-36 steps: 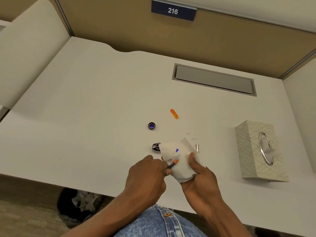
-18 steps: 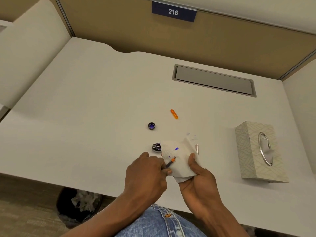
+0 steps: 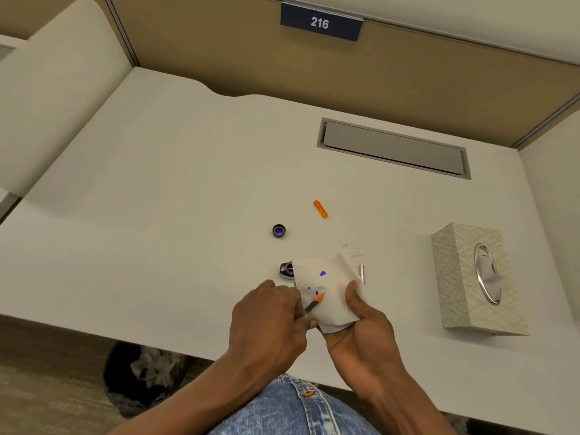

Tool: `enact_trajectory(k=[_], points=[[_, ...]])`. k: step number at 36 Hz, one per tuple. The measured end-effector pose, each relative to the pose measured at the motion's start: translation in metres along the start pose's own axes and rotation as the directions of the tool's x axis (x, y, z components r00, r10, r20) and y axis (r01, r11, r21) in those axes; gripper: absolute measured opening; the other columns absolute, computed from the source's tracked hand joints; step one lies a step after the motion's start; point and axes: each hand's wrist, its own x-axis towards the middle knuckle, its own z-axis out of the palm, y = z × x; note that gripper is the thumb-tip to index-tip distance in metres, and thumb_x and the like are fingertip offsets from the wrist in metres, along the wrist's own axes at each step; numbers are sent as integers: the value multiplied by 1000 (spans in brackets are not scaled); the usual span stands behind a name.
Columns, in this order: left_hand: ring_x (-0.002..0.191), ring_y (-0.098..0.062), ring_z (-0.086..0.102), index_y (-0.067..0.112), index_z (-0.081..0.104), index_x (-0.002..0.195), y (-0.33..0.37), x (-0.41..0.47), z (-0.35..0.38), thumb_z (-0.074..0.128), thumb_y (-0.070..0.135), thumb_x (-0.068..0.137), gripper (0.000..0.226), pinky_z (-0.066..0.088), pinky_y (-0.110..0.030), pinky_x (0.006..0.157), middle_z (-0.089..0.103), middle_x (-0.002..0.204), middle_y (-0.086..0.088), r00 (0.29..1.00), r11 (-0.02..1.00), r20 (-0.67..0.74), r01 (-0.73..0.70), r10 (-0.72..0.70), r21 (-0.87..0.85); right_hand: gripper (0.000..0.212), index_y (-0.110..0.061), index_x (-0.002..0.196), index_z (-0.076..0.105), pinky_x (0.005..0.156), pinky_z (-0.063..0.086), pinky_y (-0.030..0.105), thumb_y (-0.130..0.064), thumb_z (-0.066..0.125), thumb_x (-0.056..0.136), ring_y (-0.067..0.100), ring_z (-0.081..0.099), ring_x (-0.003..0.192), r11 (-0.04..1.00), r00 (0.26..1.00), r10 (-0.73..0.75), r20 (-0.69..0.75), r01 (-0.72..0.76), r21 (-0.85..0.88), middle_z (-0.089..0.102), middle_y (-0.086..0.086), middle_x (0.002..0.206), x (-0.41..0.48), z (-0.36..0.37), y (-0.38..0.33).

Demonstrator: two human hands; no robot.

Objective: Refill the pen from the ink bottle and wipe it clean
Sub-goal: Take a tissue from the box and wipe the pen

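Note:
My left hand (image 3: 270, 318) grips a thin pen part (image 3: 313, 305) with a dark body and an orange tip, which presses on a white tissue (image 3: 329, 293) marked with blue ink spots. The tissue is held up in my right hand (image 3: 361, 321). Just behind the tissue stands the small open ink bottle (image 3: 286, 270), partly hidden by it. Its dark cap (image 3: 279, 230) lies inside-up farther back. An orange pen piece (image 3: 320, 209) rests on the desk beyond that. A thin pinkish pen piece (image 3: 362, 273) shows at the tissue's right edge.
A patterned tissue box (image 3: 470, 277) lies at the right on the white desk (image 3: 157, 199). A grey cable hatch (image 3: 392, 149) is set in at the back. Partition walls enclose the desk. A dark waste bin (image 3: 141, 378) stands on the floor below the front edge.
The pen tip has slid a little across the tissue, and more small blue spots show near it. Both hands stay in almost the same place.

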Motion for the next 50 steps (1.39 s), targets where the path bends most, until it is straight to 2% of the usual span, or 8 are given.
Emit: enact_trajectory(k=[5,13,20,30,35,40,46,50], points=[[89,-9,55,29,65,86,-1,2,-1,67,59,92,31,38,-29,70,65,88,10,1000,999,-15,25,-26,-25,31,-8,126,69,80,67,43,-24,55,103,41,68,122,999,1000,17,24,-18,35,75,22,127,1,-5,0],[84,-11,40,23,68,100,-1,3,3,54,52,104,32,39,-31,74,39,73,11,995,996,87,-62,56,71,40,-6,132,67,99,51,49,-28,55,101,47,59,135,999,999,38,26,-38,12,69,26,136,7,-9,1],[89,-13,48,24,69,105,-3,3,9,54,51,105,30,41,-32,77,68,103,4,983,992,148,-115,106,57,34,-7,128,68,96,58,49,-27,48,109,42,69,120,1000,999,29,28,-29,-6,74,24,130,7,-8,0],[84,-13,61,25,63,87,-14,8,11,58,50,101,29,53,-38,76,70,87,7,991,984,71,-105,117,-146,31,-10,124,70,93,56,50,-28,56,102,39,74,113,975,993,-118,-17,112,-190,78,18,123,10,-5,-10],[90,-9,61,31,70,85,-26,15,15,72,41,97,16,50,-30,72,65,98,13,996,886,-65,-91,69,-454,20,-17,115,76,91,62,47,-19,61,103,29,78,106,900,974,-225,-14,202,-387,82,10,113,10,-7,-17],[116,-4,67,30,81,84,-26,21,7,75,34,97,15,55,-11,79,67,120,21,1000,750,-15,-11,2,-661,19,-30,97,82,81,59,46,-21,66,101,26,75,93,725,926,-365,93,345,-596,82,5,101,8,-9,-21],[116,-11,73,22,85,87,-23,21,5,71,29,100,20,55,-49,109,80,116,12,991,549,130,101,13,-829,18,-28,100,82,71,60,26,-12,75,95,15,77,87,576,874,-452,178,439,-690,82,-4,99,11,-13,-22],[109,-17,78,12,86,96,-19,21,4,70,23,100,19,55,-47,111,84,108,2,980,452,198,191,-32,-871,28,-31,98,85,74,64,29,-5,75,94,14,78,88,546,866,-439,240,469,-694,83,-6,100,12,-15,-24]])
